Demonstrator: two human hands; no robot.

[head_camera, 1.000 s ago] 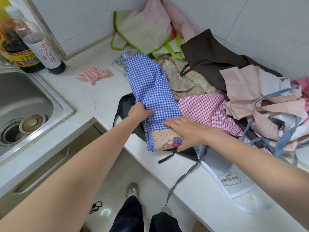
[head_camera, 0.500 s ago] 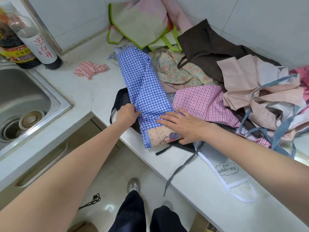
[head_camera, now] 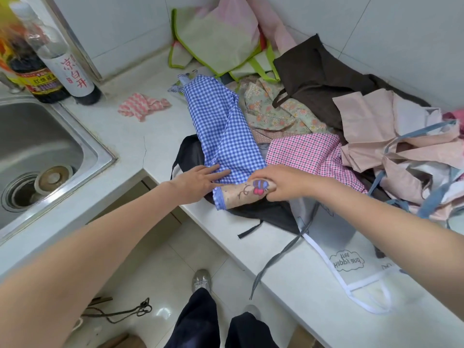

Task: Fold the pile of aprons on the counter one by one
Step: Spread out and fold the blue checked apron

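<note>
Blue gingham apron [head_camera: 223, 131] lies lengthwise on tabletop [head_camera: 140, 136], beside the apron pile [head_camera: 351, 121]. Left hand [head_camera: 198, 178] flat, fingers straight, pressing its near end. Right hand [head_camera: 278, 182] grip pinches the beige hem band [head_camera: 241, 194], rolled.

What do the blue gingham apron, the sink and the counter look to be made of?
Blue gingham apron: thin woven cloth, likely cotton, matte; it creases softly.
Sink: stainless steel by its look, brushed grey with dull reflections.
Counter: white stone or composite, smooth and slightly glossy; a hairline crack shows near the corner.
</note>
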